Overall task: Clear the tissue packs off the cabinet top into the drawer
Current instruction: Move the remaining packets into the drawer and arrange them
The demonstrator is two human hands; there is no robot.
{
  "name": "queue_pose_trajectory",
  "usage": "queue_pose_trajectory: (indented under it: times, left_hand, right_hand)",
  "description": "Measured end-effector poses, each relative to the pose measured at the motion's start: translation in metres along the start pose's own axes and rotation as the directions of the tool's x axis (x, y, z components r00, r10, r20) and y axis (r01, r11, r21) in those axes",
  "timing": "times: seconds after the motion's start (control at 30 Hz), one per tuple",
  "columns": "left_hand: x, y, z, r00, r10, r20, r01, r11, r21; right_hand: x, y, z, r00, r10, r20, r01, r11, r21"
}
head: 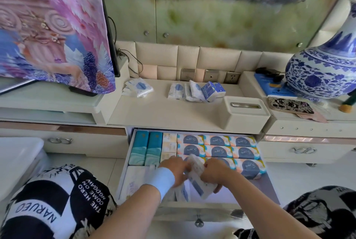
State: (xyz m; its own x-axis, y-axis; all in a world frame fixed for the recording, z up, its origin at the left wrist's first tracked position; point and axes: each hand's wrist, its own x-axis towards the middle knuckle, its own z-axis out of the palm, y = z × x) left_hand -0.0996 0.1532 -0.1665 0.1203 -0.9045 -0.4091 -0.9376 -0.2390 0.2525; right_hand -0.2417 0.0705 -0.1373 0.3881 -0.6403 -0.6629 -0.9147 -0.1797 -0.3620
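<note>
Both hands are down inside the open drawer below the cabinet top. My left hand, with a blue wristband, and my right hand together grip a white tissue pack with blue print. On the cabinet top, one white pack lies at the back left. A cluster of white packs lies in the middle, with a blue pack at its right end. The drawer holds rows of orange-and-blue packs and teal packs.
A beige tissue box stands at the cabinet top's front right corner. Further right are a blue-and-white vase, a patterned phone and a blue box. A cloth-covered screen rises at left. My patterned knees frame the drawer.
</note>
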Motion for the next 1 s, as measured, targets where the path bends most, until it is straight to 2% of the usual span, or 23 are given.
queue_pose_trajectory:
  times: [0.07, 0.13, 0.23, 0.3, 0.37, 0.47, 0.57, 0.8, 0.9, 1.0]
  left_hand:
    - [-0.001, -0.007, 0.015, 0.995, 0.060, 0.074, -0.073, 0.979, 0.190]
    - [0.000, -0.012, 0.027, 0.993, 0.068, 0.099, -0.093, 0.957, 0.274]
    - [0.004, -0.016, 0.033, 0.996, 0.075, 0.057, -0.088, 0.959, 0.270]
    - [0.004, -0.019, 0.032, 0.996, 0.074, 0.045, -0.081, 0.976, 0.201]
    - [0.002, -0.025, 0.031, 0.998, 0.059, 0.018, -0.060, 0.991, 0.116]
    - [-0.003, -0.033, 0.030, 0.997, 0.041, -0.059, -0.037, 0.997, 0.070]
    - [-0.008, -0.040, 0.034, 0.997, 0.053, -0.057, -0.047, 0.994, 0.100]
    - [-0.014, -0.051, 0.042, 0.993, 0.102, -0.054, -0.094, 0.986, 0.137]
    - [-0.015, -0.047, 0.045, 0.992, 0.087, -0.091, -0.071, 0.982, 0.173]
    - [-0.015, -0.041, 0.049, 0.992, 0.064, -0.105, -0.046, 0.984, 0.171]
  right_hand:
    - [0.001, 0.001, 0.008, 0.996, 0.077, 0.051, -0.076, 0.996, -0.037]
    - [0.004, 0.001, 0.018, 0.987, 0.130, 0.092, -0.124, 0.990, -0.073]
    - [0.011, -0.002, 0.031, 0.991, 0.109, 0.077, -0.085, 0.960, -0.266]
    - [0.020, -0.002, 0.044, 0.990, 0.097, 0.104, -0.063, 0.954, -0.292]
    - [0.027, -0.006, 0.054, 0.984, 0.091, 0.152, -0.047, 0.961, -0.273]
    - [0.031, -0.006, 0.052, 0.950, 0.115, 0.291, -0.108, 0.993, -0.040]
    - [0.036, 0.003, 0.043, 0.913, 0.145, 0.380, -0.215, 0.965, 0.148]
    - [0.042, 0.000, 0.052, 0.934, 0.149, 0.324, -0.199, 0.972, 0.127]
    - [0.043, 0.000, 0.051, 0.925, 0.104, 0.365, -0.216, 0.935, 0.280]
    - [0.042, -0.002, 0.053, 0.933, 0.090, 0.348, -0.176, 0.959, 0.224]
